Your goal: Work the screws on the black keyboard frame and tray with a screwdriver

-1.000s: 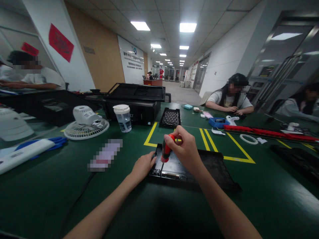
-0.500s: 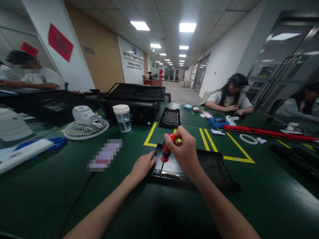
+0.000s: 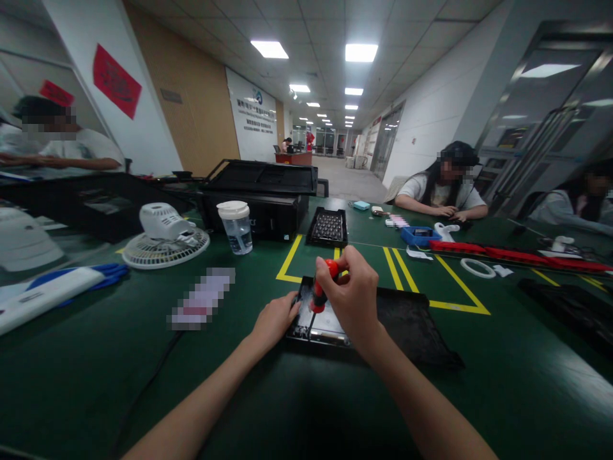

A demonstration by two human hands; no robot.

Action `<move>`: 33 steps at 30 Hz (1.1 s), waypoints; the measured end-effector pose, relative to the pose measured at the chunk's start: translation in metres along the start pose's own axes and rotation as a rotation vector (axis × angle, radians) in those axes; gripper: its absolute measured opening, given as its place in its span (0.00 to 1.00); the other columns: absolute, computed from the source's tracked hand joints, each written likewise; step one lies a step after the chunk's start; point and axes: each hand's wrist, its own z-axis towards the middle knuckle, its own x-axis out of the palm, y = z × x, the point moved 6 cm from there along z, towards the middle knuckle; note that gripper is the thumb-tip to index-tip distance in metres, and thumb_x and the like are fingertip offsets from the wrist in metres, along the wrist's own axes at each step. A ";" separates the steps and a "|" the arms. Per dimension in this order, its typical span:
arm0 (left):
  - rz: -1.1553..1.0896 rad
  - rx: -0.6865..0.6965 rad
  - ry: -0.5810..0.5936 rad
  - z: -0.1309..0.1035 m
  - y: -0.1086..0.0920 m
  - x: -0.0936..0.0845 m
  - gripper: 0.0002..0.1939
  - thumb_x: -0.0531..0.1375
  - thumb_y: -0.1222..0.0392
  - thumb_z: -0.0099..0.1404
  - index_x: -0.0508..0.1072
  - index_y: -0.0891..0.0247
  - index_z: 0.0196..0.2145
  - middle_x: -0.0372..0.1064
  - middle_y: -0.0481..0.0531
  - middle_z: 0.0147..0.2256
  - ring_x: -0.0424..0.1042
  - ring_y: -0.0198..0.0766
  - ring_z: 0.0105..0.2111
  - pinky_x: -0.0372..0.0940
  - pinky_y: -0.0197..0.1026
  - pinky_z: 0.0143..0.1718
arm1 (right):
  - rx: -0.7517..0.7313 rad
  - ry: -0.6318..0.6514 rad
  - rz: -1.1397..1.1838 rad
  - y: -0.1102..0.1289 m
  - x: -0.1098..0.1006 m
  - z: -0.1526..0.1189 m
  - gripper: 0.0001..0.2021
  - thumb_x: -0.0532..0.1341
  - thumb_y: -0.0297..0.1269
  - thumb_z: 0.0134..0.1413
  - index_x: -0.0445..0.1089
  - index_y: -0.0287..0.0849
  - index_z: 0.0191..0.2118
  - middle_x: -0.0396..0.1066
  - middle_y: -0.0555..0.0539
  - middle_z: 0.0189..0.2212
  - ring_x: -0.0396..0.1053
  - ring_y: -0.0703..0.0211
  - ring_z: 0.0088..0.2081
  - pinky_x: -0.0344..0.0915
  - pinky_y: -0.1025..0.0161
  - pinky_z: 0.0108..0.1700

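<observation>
A red-handled screwdriver [image 3: 318, 300] stands slightly tilted in my right hand [image 3: 353, 286], which is closed round the handle. Its dark shaft points down at the near left corner of a black shallow casing [image 3: 412, 329]; whether the tip sits in a screw is too small to tell. Inside the casing's left part lies a shiny metal plate [image 3: 328, 319], partly covered by my right hand. At the casing's left edge my left hand [image 3: 275, 319] holds on, its fingertips pressed against the side.
Beyond the casing lies a black tray of small parts [image 3: 327, 227]. A lidded cup [image 3: 235, 227], white fan [image 3: 165, 236] and large black case [image 3: 258, 198] stand to the left. A blue box [image 3: 419, 236] and white ring [image 3: 477, 268] lie right. People sit farther off.
My right hand has shifted very slightly on the screwdriver handle. The casing and my left hand stay where they were.
</observation>
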 end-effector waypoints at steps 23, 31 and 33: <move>0.000 0.034 -0.025 0.000 0.000 0.000 0.16 0.46 0.54 0.65 0.62 0.58 0.48 0.71 0.54 0.41 0.70 0.43 0.39 0.61 0.39 0.38 | -0.115 -0.149 -0.202 0.009 -0.005 -0.006 0.16 0.56 0.40 0.51 0.49 0.43 0.21 0.48 0.56 0.18 0.49 0.69 0.19 0.49 0.67 0.22; -0.011 0.022 -0.022 -0.002 0.001 -0.002 0.18 0.45 0.53 0.65 0.61 0.57 0.51 0.70 0.54 0.43 0.69 0.42 0.43 0.60 0.39 0.42 | -0.081 -0.100 -0.081 0.000 -0.002 -0.003 0.12 0.56 0.36 0.51 0.51 0.43 0.23 0.52 0.55 0.20 0.52 0.67 0.21 0.53 0.66 0.25; -0.013 0.020 -0.019 -0.002 0.001 -0.003 0.18 0.46 0.53 0.65 0.61 0.58 0.51 0.70 0.54 0.43 0.69 0.41 0.43 0.60 0.39 0.42 | -0.061 -0.057 0.026 -0.001 0.002 -0.004 0.09 0.55 0.34 0.51 0.53 0.42 0.25 0.55 0.54 0.21 0.55 0.66 0.22 0.56 0.65 0.27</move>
